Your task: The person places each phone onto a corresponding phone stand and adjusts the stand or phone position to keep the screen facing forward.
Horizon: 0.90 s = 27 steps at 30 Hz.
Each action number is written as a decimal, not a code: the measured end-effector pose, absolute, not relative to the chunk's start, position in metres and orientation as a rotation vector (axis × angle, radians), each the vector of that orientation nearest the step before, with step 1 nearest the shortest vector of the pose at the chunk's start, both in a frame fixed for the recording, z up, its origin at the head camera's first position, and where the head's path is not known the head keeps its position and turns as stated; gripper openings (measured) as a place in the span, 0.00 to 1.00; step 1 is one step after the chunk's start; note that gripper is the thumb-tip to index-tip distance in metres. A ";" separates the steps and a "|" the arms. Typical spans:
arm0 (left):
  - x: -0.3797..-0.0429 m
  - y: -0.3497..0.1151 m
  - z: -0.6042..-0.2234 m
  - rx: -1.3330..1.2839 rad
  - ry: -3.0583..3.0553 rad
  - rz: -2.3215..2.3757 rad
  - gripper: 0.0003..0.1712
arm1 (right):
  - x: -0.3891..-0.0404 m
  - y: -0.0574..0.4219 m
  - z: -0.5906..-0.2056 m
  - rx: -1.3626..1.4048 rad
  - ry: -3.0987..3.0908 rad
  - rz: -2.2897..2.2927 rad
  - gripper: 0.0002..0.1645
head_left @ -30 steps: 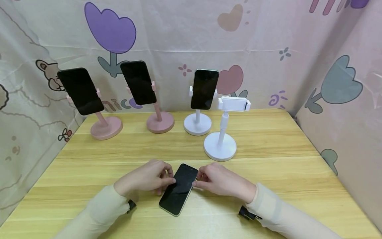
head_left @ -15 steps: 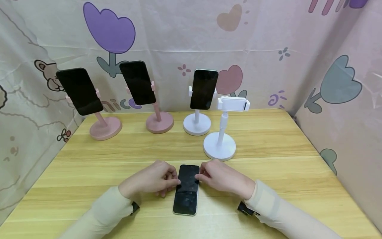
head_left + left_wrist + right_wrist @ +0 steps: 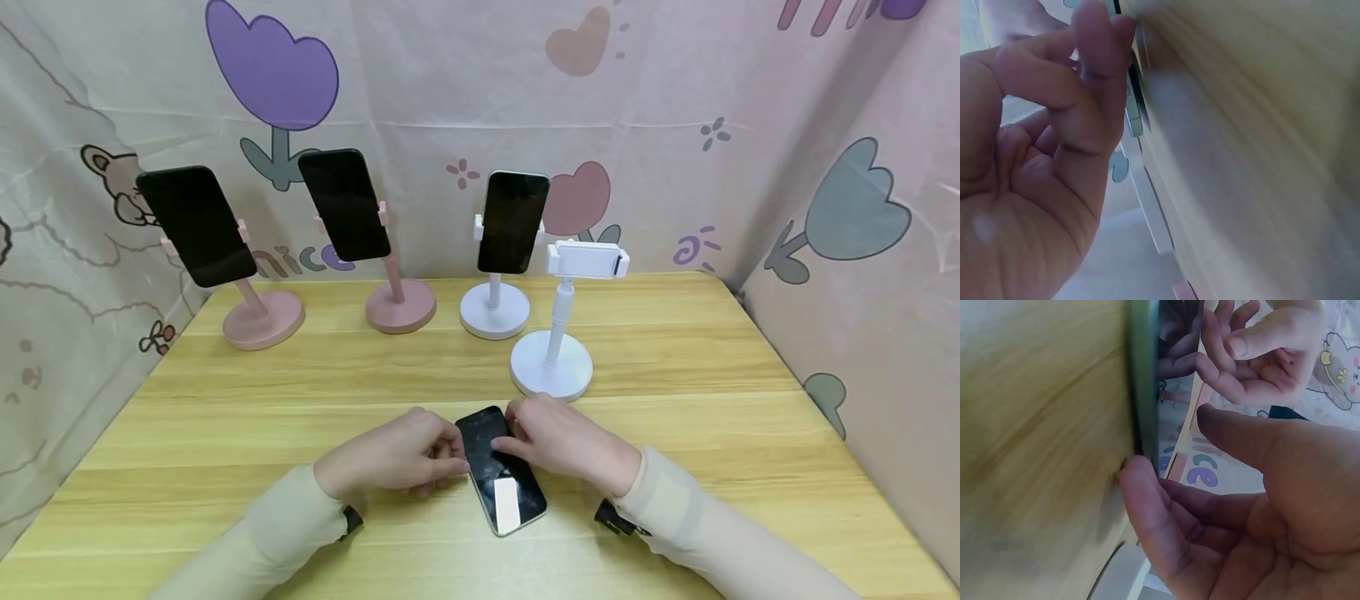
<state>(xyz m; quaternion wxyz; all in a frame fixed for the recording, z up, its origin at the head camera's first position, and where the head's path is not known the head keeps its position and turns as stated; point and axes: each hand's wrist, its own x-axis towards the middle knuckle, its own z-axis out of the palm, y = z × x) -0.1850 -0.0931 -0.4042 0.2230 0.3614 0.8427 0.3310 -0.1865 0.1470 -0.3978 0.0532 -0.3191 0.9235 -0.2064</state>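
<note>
A smartphone (image 3: 500, 471) with a black screen and pale green edge lies flat on the table, turned at a slant, with a bright reflection near its lower end. At its left edge is my left hand (image 3: 405, 450), its fingers loosely bent and its thumb tip beside the edge. My right hand (image 3: 566, 442) is at the upper right edge. In the right wrist view, the right index fingertip (image 3: 1138, 472) touches the phone's side (image 3: 1142, 375), while the thumb (image 3: 1235, 434) stays apart from the screen. Fingers hide part of the side in the left wrist view.
Behind the hands stands a white phone stand (image 3: 551, 364) with a bare clamp. Another white stand (image 3: 495, 311) holds a phone, as do two pink stands (image 3: 264, 320) further left. A printed cloth (image 3: 420, 75) hangs behind the wooden table (image 3: 697, 467).
The phone on the table has turned counterclockwise, its lower end swinging from left to right. My left hand has shifted right with it; the right hand has risen slightly toward the white stand.
</note>
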 end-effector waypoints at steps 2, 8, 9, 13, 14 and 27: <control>-0.184 -0.089 -0.403 1.027 2.313 0.904 0.08 | -0.187 0.145 -0.397 -0.993 2.831 -0.598 0.17; -0.182 -0.081 -0.401 1.145 2.331 0.812 0.05 | -0.188 0.142 -0.395 -1.031 2.903 -0.468 0.19; -0.182 -0.080 -0.401 1.166 2.339 0.796 0.04 | -0.188 0.142 -0.395 -1.024 2.914 -0.449 0.20; -0.184 -0.082 -0.399 1.229 2.365 0.774 0.03 | -0.188 0.138 -0.396 -0.959 2.932 -0.383 0.23; -0.184 -0.083 -0.398 1.231 2.356 0.782 0.03 | -0.188 0.137 -0.396 -0.947 2.937 -0.359 0.24; -0.186 -0.094 -0.376 1.251 2.460 0.770 0.03 | -0.182 0.120 -0.403 -1.070 3.109 -0.073 0.41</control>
